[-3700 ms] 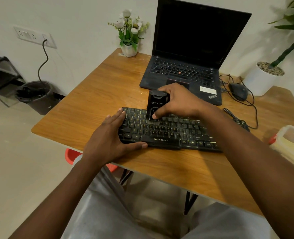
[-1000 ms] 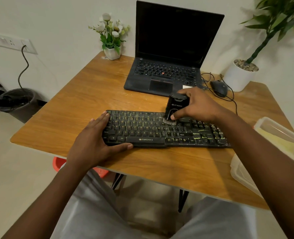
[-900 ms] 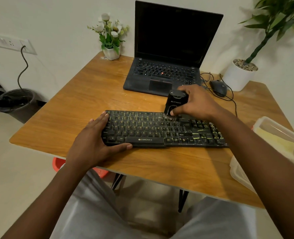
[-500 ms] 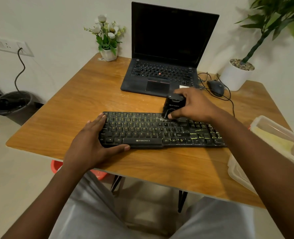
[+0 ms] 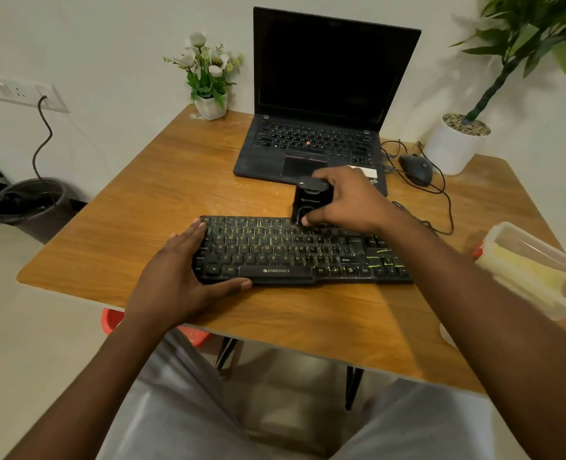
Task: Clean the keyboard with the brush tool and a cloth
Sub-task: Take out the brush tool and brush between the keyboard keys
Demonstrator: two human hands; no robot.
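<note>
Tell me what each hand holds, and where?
The right hand grips the black brush tool round its body. The left hand rests flat on the keyboard at its left end.

Black keyboard [image 5: 303, 252] (yellow-green legends) — black brush tool [image 5: 311, 202], wood-grain brown table [image 5: 162, 194].

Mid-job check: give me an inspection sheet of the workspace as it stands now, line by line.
Surface: wooden table, pale scuffs toward the back.
Job's things: keyboard flat near the front edge; brush tool on its top key row; cloth not plainly seen.
Clutter: open laptop, screen dark; mouse; flower pot; plant pot; plastic container at right, something yellow inside.
Grippers: left hand rests flat on the keyboard's left end; right hand grips the brush tool.
Cables: mouse cable loops right of the laptop; wall cable hangs from a socket.
Surroundings: bin on the floor, left; red object under the table.
</note>
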